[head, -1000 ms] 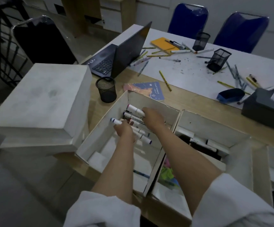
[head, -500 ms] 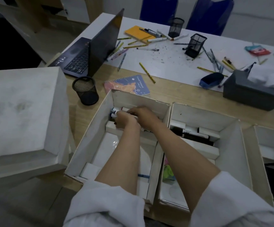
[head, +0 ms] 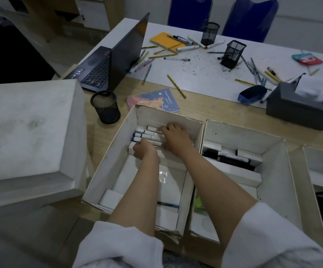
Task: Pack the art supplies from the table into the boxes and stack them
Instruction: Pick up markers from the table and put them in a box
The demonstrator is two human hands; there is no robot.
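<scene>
An open white box [head: 116, 151] stands in front of me on the wooden table. Several white markers [head: 146, 133] with coloured caps lie side by side in its far compartment. My left hand [head: 145, 150] curls over the near markers at the compartment's divider. My right hand [head: 176, 136] lies over the right ends of the same markers, fingers closed on them. A second open box [head: 240, 135] to the right holds black markers [head: 232, 158]. A third open box [head: 319, 161] is at the right edge. Loose pencils [head: 176, 86] and pens lie scattered on the far white table.
Closed white boxes [head: 29, 128] are stacked at the left. A black mesh cup [head: 105, 107], a blue notebook [head: 156, 99] and an open laptop [head: 118, 62] sit beyond the box. A grey tissue box [head: 296, 111], a blue case [head: 252, 94] and two more mesh cups [head: 233, 54] stand farther back.
Both hands carried the bundle of markers down into the box's far compartment. The markers now lie flat in a row there, with both hands still on them.
</scene>
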